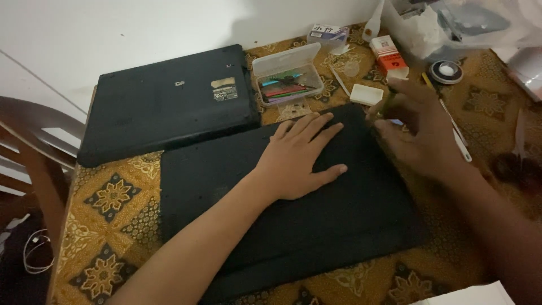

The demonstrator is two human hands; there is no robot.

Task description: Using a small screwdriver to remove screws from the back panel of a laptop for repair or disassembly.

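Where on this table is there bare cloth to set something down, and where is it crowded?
Bare patterned cloth lies left of the near laptop, below the far laptop. Crowded: the far right, around the tool box, tape roll and right hand.

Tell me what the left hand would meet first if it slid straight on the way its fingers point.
The left hand lies flat on the near black laptop, fingers aimed up-right. Straight on, it would likely meet the small white box just past the laptop's far edge, though depth is unclear.
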